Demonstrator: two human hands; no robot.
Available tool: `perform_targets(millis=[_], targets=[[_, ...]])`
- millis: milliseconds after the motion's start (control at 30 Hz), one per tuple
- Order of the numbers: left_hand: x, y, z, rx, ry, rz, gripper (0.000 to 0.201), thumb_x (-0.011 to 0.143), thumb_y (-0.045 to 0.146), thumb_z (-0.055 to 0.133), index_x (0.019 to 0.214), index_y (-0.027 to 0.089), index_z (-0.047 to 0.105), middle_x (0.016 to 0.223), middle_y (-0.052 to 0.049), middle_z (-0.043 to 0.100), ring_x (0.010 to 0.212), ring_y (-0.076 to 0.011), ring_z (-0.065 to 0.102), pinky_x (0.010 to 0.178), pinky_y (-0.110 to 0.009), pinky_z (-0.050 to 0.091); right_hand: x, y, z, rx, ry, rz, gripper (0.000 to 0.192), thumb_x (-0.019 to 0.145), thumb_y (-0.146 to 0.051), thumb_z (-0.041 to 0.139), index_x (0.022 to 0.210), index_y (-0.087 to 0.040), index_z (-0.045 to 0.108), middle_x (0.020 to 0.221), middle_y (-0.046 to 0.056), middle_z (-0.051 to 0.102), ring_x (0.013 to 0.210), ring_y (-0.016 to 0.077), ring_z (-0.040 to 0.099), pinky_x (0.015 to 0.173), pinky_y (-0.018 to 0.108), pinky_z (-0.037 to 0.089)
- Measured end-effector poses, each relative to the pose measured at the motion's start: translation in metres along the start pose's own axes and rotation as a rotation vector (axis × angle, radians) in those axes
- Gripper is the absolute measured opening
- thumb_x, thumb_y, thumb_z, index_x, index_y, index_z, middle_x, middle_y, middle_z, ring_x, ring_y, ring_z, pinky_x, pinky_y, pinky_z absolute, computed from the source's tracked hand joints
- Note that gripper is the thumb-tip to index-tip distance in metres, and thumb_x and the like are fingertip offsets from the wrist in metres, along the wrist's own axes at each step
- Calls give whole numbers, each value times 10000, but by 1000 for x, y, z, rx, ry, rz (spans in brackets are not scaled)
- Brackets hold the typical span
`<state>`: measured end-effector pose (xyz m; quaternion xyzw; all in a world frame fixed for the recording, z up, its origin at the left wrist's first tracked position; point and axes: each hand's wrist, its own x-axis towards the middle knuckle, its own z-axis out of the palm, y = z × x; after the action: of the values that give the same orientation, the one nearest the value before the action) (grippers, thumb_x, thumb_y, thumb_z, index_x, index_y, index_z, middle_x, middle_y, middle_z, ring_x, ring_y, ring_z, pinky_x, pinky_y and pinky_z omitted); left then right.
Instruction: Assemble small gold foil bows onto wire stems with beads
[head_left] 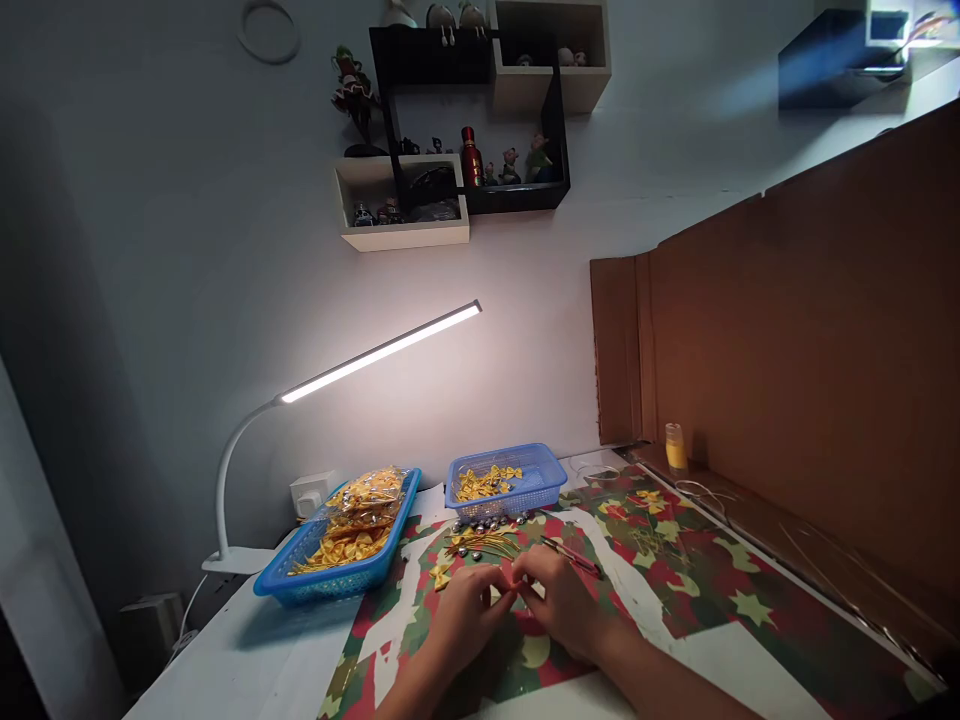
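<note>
My left hand [466, 608] and my right hand [562, 605] meet low in the middle of the view, thumbs and fingertips pinched close together. Whatever lies between the fingertips is too small to make out. A yellow ribbon bow [440, 577] rests on the patterned sheet just left of my left hand. Beyond my fingers lies a bunch of thin gold strands [491, 543], with small silver beads or bells [491, 523] around it. Close behind my right hand is a slim dark tool [571, 556], its kind unclear.
A blue basket [341, 582] heaped with yellow bows and a bagged bundle stands left. Another blue basket [541, 490] with gold bows sits at the back. A lamp [382, 352] reaches over them. A cardboard wall [795, 380] and a yellow-filled bottle [675, 450] are right.
</note>
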<state>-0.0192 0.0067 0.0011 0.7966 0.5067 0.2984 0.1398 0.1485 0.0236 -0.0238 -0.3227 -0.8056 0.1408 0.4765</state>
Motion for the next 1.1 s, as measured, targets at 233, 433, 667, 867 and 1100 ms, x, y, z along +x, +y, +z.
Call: perform_targets(millis=[233, 433, 667, 867, 1100], targets=[[5, -7, 5, -328, 55, -55, 313, 789, 459, 557, 652, 179, 577, 642, 1, 570, 629, -140, 476, 598, -249, 351, 6, -7, -5, 390, -15, 283, 105, 790, -218, 595, 891, -200, 571, 887, 28, 653, 832, 175, 596, 766, 304, 456], [9, -12, 10, -617, 38, -138, 345, 710, 520, 619, 634, 191, 550, 637, 1, 548, 645, -158, 485, 612, -273, 390, 8, -5, -1, 506, -43, 329, 172, 758, -277, 649, 874, -197, 550, 867, 26, 625, 812, 175, 588, 774, 322, 451], [9, -11, 11, -754, 20, -135, 268, 708, 425, 640, 633, 185, 547, 652, 13, 540, 654, -142, 476, 644, -269, 390, 8, -3, 0, 460, -69, 312, 146, 740, -228, 637, 866, -199, 568, 846, 8, 616, 781, 155, 542, 755, 301, 430], [8, -8, 9, -730, 26, -167, 231, 706, 392, 624, 628, 191, 541, 653, 21, 529, 653, -137, 471, 661, -268, 399, 7, -7, 0, 427, -27, 289, 111, 767, -243, 622, 846, -195, 560, 801, 4, 603, 740, 147, 532, 699, 279, 429], [8, -4, 8, -774, 76, -137, 254, 720, 431, 621, 677, 190, 555, 772, -10, 588, 764, -163, 539, 753, -290, 437, 7, -12, -5, 272, 55, 286, 167, 755, -244, 622, 912, -196, 591, 900, 31, 637, 826, 172, 564, 741, 302, 441]])
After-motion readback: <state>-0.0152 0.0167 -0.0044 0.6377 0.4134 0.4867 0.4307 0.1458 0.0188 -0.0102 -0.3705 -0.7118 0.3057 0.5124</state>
